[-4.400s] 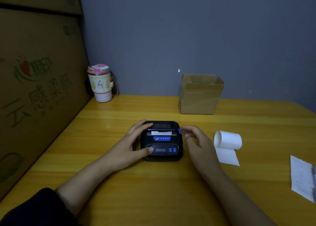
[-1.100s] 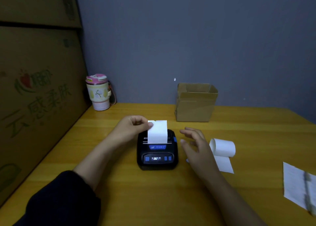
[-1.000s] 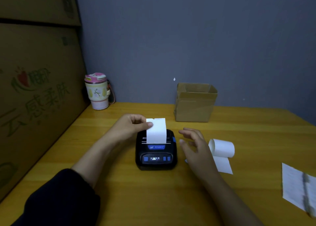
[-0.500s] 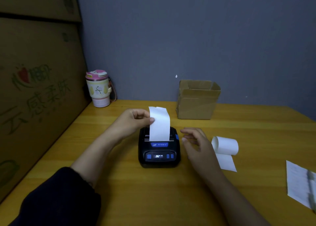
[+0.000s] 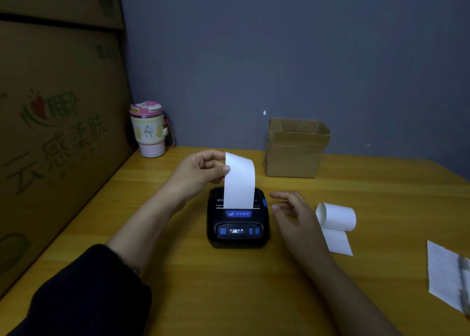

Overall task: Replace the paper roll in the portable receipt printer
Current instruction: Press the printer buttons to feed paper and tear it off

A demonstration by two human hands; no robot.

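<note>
A small black receipt printer [image 5: 237, 230] with blue buttons and a lit display sits in the middle of the wooden table [image 5: 229, 297]. A white paper strip [image 5: 239, 182] rises upright out of its slot. My left hand [image 5: 201, 173] pinches the strip's upper left edge between thumb and fingers. My right hand [image 5: 296, 212] hovers just right of the printer, fingers apart, holding nothing. A loose white paper roll [image 5: 337, 217] lies on its side right of that hand, with its tail unrolled toward me.
An open cardboard box [image 5: 296, 148] stands behind the printer by the grey wall. A pink-lidded tumbler [image 5: 150, 129] sits at the back left. Large cartons [image 5: 50, 132] wall off the left side. A printed slip [image 5: 447, 274] lies near the table's right edge.
The paper strip has grown much longer out of the printer's slot, and my left hand has risen with its top edge. My right hand stays beside the printer.
</note>
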